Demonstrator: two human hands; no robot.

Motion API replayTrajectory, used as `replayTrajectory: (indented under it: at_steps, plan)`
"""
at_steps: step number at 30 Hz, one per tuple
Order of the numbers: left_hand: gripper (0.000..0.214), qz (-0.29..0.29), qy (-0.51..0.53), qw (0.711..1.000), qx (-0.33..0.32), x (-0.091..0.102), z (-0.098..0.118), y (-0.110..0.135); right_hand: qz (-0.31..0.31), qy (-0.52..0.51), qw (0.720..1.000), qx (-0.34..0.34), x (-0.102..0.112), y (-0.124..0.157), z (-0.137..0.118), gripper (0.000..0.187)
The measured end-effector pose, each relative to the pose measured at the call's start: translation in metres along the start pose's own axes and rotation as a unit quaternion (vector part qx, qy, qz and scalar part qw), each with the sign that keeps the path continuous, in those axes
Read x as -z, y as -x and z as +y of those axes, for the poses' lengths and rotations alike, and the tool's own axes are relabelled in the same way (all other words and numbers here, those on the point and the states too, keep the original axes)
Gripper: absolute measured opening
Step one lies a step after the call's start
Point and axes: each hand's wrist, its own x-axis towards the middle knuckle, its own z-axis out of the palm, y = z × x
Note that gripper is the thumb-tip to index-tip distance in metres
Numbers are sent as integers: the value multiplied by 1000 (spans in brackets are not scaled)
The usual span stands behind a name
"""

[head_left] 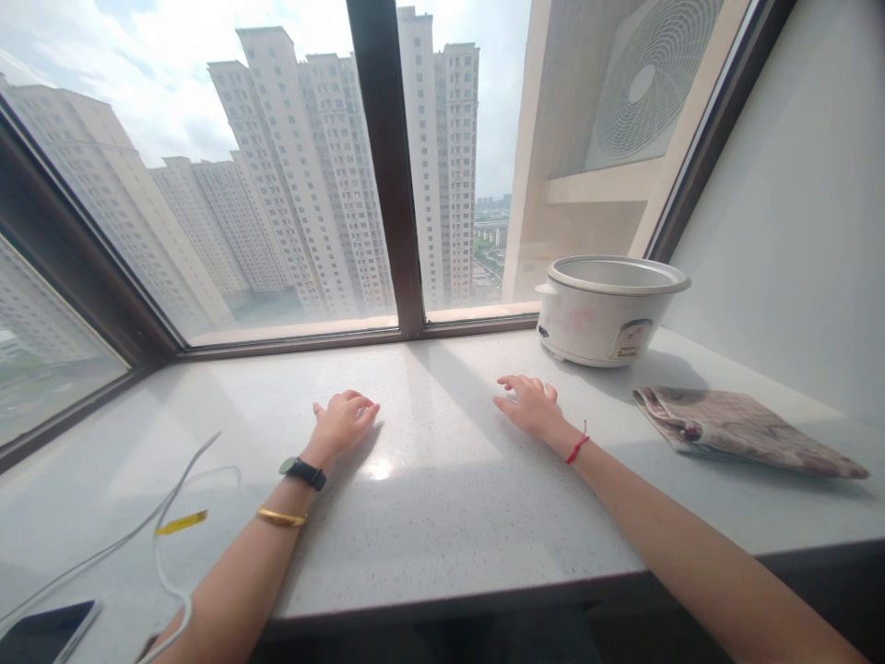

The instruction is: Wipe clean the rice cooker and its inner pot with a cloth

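Observation:
My left hand (341,424) hovers at or just over the white speckled windowsill (442,516), fingers loosely spread with nothing in them. A dark watch (302,472) and a gold bangle (281,517) are on that wrist. To the right, my right hand (531,406) is also empty, its fingers apart; a red string bracelet (576,443) circles the wrist. Just beyond it stands a white rice cooker (587,323) without a lid, upright near the window. Right of my forearm lies a folded patterned cloth (747,429). Whether either hand touches the sill, I cannot tell.
At the lower left are a phone (48,632) and a white cable (131,535) with a yellow tag (182,523). Brown window frames (407,304) border the far side, and a wall (795,221) rises on the right. The sill's front edge (456,595) runs below my forearms.

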Motion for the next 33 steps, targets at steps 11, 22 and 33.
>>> replayTrajectory:
  at_steps: [11,22,33]
  plan:
    - [43,5,3,1000,12,-4,-4,-3,10,7,1000,6,-5,-1,5,45]
    - [44,-10,5,1000,8,-2,-2,-3,-7,-13,1000,-1,-2,-1,2,49]
    - [42,7,-7,1000,2,-2,-3,-2,-4,-45,999,20,3,2,-2,43]
